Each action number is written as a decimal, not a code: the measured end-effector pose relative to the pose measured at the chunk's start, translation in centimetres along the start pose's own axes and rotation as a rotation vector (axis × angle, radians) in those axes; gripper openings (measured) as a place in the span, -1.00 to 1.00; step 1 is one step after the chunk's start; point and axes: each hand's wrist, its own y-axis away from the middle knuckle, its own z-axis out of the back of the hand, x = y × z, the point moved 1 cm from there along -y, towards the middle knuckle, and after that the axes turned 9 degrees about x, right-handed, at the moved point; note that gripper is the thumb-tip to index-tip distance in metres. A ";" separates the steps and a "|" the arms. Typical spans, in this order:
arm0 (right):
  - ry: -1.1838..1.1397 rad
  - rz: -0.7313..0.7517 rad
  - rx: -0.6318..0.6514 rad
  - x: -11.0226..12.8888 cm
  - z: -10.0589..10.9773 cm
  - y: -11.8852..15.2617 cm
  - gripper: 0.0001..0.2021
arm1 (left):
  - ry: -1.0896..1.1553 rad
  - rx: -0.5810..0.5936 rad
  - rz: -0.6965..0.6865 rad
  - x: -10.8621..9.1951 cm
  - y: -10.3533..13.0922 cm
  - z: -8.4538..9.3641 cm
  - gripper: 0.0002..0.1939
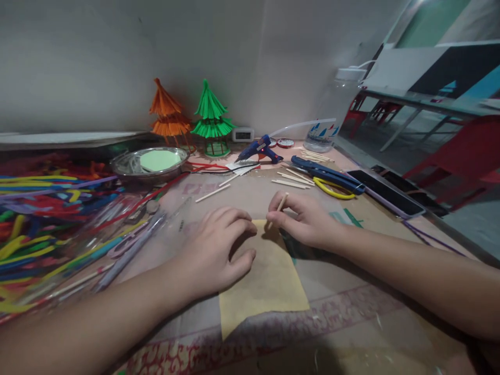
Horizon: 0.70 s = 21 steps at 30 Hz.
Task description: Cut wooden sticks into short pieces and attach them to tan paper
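A yellow sheet (269, 281) that looks like paper or felt lies on the table between my hands. My left hand (222, 245) rests over its left edge, fingers apart and slightly bent, holding nothing. Pinched between the thumb and fingers of my right hand (300, 216) is a short wooden stick (283, 202), tilted above the sheet's far right corner. Its lower end is hidden by the fingers. Just beyond lie more loose wooden sticks (292, 179), and a single stick (213, 193) lies past my left hand.
A blue glue gun (260, 149), utility knife (326, 173), yellow-handled scissors (338, 194) and phone (385, 194) lie at the back and right. Orange (167, 112) and green (213, 114) pagoda-like models stand by the wall. A metal dish (121, 164), colourful pipe cleaners (42, 234) and a clear bottle (332, 104) surround the workspace.
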 end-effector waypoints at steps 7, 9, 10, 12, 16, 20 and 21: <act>-0.046 0.038 0.105 0.8 -0.6 0.5 -0.74 | -0.039 0.062 0.051 0.5 -0.2 -0.3 -0.69; -0.030 0.037 0.053 1.1 -0.6 0.7 -0.75 | -0.057 0.026 0.084 0.8 -0.2 -0.3 -0.70; -0.011 0.043 0.031 1.2 -0.6 0.7 -0.76 | -0.059 0.007 0.095 0.9 -0.2 -0.3 -0.71; 0.011 0.061 0.018 1.3 -0.6 0.8 -0.76 | -0.049 -0.028 0.094 1.0 -0.2 -0.1 -0.74; -0.007 0.011 0.108 0.7 -0.9 0.5 -0.79 | -0.005 -0.095 0.007 0.6 -0.1 0.3 -0.79; 0.020 -0.046 0.118 0.3 -0.8 0.3 -0.80 | 0.032 0.006 -0.069 0.2 -0.1 0.2 -0.70; 0.006 -0.044 0.101 0.4 -0.8 0.4 -0.79 | 0.032 0.039 -0.062 0.2 -0.1 0.1 -0.68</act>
